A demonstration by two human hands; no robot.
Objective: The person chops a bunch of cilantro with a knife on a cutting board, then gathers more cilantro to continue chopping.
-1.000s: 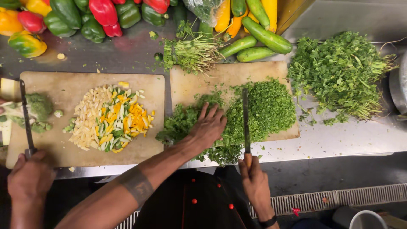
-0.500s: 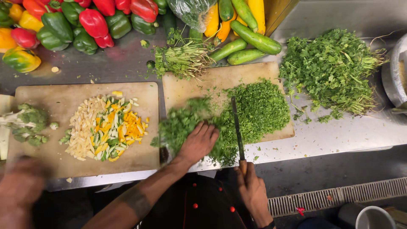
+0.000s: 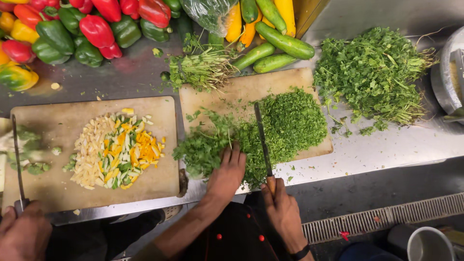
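Board (image 3: 290, 79): herbs (image 3: 205, 147) under left hand (image 3: 228, 175), probably touching.

A single package is showing: a clear plastic bag (image 3: 211, 14), crumpled and glinting, holding something green. It is lying at the far edge of the surface, beyond the right-hand cutting board (image 3: 232, 94) and just left of the yellow and green squashes. No labels, signs or screens are showing.

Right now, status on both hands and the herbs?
Left hand flat on uncut herbs. Right hand gripping knife, blade in chopped herbs. Another person's hand at neighbouring board, apart.
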